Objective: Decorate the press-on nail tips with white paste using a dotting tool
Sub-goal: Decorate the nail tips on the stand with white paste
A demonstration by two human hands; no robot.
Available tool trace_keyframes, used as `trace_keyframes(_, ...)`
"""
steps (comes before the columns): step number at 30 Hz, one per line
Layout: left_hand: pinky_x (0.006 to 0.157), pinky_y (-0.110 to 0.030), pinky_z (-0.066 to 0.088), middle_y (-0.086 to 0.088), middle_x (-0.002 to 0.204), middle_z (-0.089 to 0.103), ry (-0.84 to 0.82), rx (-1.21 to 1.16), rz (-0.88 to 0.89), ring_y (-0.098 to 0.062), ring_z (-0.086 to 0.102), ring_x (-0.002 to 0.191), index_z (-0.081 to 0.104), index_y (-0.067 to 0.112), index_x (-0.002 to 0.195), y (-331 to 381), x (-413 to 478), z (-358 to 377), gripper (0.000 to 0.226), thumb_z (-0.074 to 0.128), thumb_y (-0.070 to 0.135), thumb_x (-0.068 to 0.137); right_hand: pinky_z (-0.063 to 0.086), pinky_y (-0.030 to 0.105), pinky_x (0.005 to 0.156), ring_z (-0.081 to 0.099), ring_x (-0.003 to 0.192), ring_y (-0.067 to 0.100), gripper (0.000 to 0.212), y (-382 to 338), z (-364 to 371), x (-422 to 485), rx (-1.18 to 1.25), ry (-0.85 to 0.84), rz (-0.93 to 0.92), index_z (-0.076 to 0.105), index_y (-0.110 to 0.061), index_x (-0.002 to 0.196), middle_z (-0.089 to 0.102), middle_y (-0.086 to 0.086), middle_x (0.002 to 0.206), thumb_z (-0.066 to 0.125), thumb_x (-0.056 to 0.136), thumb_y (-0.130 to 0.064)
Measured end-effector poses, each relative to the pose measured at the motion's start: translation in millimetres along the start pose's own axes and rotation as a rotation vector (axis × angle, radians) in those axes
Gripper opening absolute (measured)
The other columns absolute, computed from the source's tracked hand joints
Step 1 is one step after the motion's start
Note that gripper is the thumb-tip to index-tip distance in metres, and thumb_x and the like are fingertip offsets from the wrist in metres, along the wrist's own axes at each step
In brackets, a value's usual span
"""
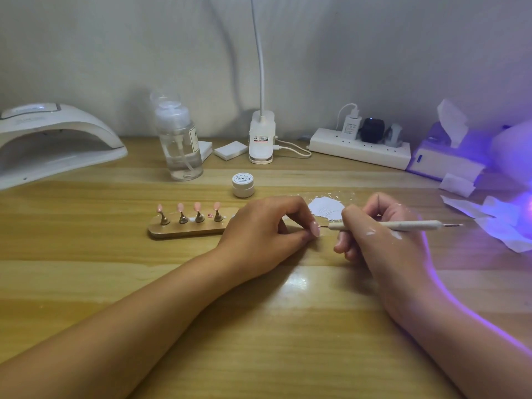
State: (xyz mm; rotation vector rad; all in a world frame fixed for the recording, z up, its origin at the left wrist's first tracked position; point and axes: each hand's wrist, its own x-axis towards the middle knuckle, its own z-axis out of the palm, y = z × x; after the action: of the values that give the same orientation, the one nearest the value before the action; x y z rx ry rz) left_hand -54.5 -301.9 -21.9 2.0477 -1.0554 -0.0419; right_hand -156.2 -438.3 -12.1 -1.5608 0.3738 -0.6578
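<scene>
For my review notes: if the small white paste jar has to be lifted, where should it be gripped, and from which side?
Probably from above, with thumb and fingers pinching the paste jar across its round side wall, below the lid. It stands upright, closed, low and wide, apart from the pump bottle and the nail stand.

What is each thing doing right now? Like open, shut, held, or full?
Left hand, pinching a nail tip.
Right hand, gripping the dotting tool, point by that tip.
Jar, lid on.
Holder, four tips standing on it.
Paste, smeared on the table.
Bottle, partly full.
Power strip, plugs in.
</scene>
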Motion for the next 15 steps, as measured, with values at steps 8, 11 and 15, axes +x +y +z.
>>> trace_keyframes(8,0.064,-0.030,0.046,0.026,0.091,0.069,-0.002,-0.006,-0.002,-0.004,0.056,0.057,0.066,0.033,0.079,0.7,-0.3,-0.2,0.014,0.073,0.022,0.084,0.037,0.018,0.038,0.047,0.039,0.010,0.017,1.1,1.0,0.5,-0.063,-0.020,0.028,0.043,-0.019,0.060,0.064,0.009,0.049,0.059,0.063,-0.022)
trace_keyframes(11,0.062,-0.029,0.045,0.027,0.090,0.069,-0.003,-0.007,-0.003,-0.005,0.056,0.057,0.066,0.033,0.079,0.3,-0.4,-0.2,0.014,0.073,0.022,0.084,0.037,0.018,0.038,0.048,0.039,0.010,0.018,2.3,1.2,1.3,-0.065,-0.017,0.035,0.043,-0.021,0.058,0.065,0.009,0.050,0.060,0.063,-0.022)
trace_keyframes(15,0.061,-0.027,0.043,0.026,0.090,0.068,-0.001,-0.001,-0.002,-0.005,0.057,0.057,0.066,0.034,0.078,0.2,-0.5,-0.2,0.015,0.073,0.022,0.084,0.039,0.020,0.039,0.050,0.040,0.010,0.016,2.7,0.6,1.4,-0.070,-0.022,0.030,0.044,-0.020,0.061,0.066,0.009,0.051,0.060,0.063,-0.023)
